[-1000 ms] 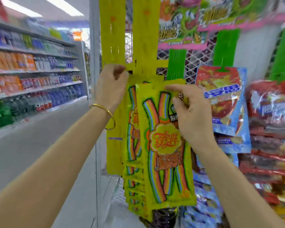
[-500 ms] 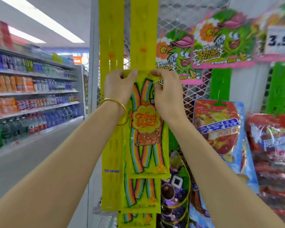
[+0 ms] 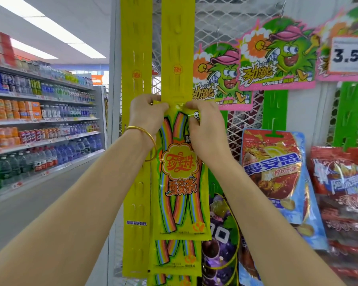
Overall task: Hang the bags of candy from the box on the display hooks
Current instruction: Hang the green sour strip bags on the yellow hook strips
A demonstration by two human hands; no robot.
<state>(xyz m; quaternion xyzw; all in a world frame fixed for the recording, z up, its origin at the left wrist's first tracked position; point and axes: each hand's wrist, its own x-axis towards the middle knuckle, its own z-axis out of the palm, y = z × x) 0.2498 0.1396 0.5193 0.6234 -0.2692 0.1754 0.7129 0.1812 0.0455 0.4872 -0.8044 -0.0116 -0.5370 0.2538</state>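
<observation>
Head view: both hands are raised to the top edge of a yellow candy bag (image 3: 180, 182) printed with rainbow stripes. The left hand (image 3: 147, 116) pinches the bag's top left corner with curled fingers. The right hand (image 3: 205, 131) grips the top right corner, its fingers folded over the edge. Between the two hands the bag's top lies against a yellow strip (image 3: 177, 58) that hangs straight down in front of a white wire grid (image 3: 225, 21). Whether the bag is hooked on the strip cannot be told, as the fingers cover that spot. The bag hangs upright and covers the tops of more bags (image 3: 174, 256) of the same kind lower on this strip. A second yellow strip (image 3: 135, 58) hangs just to the left and carries nothing in view. A gold bangle (image 3: 142, 131) sits on the left wrist.

To the right hang green cartoon signs (image 3: 277, 56) with pink rims, a price card (image 3: 348, 55) reading 3.5, a blue bag (image 3: 277, 172) on a green strip (image 3: 274, 112), and red bags (image 3: 339, 193) beside it. A purple bag (image 3: 219, 234) shows behind the right forearm. Across the aisle at left, shelves (image 3: 39, 120) hold bottled drinks.
</observation>
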